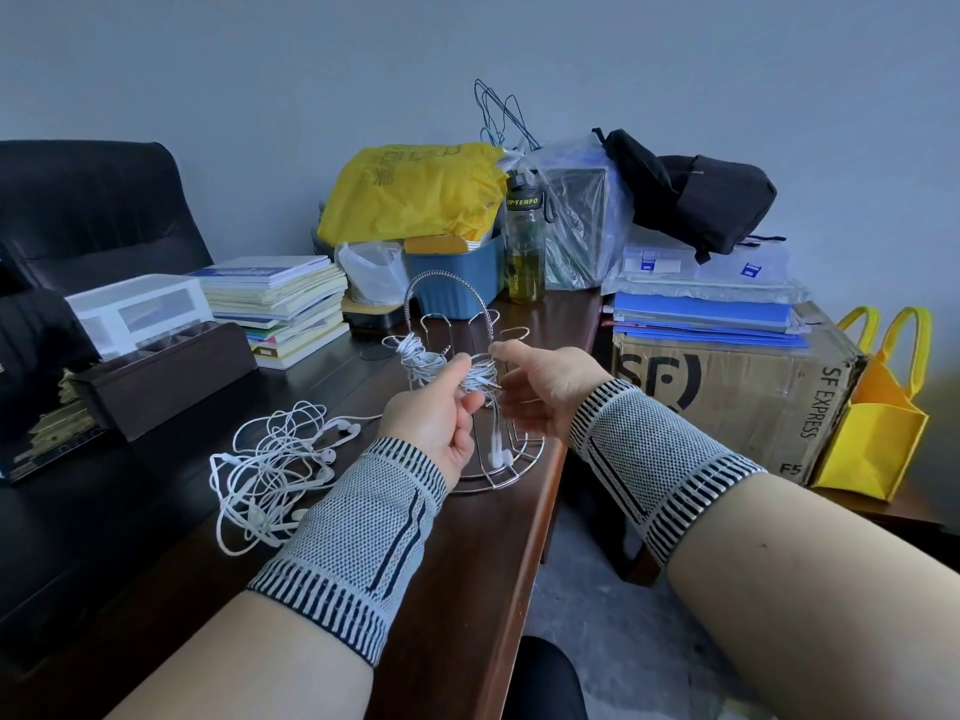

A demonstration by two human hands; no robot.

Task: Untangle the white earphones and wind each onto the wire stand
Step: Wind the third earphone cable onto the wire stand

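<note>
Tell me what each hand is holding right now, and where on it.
Left hand pinches the wound white earphone bundle on the wire stand, at its left side. Right hand fingertips pinch the cable at the bundle's top right.

Wire stand (470,324) base partly behind left hand (439,413).

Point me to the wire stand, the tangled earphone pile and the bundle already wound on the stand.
wire stand (527,462): head view, base ring, right side.
tangled earphones (270,462): head view, middle of pile.
wound bundle (420,358): head view, coil on left hook.
</note>
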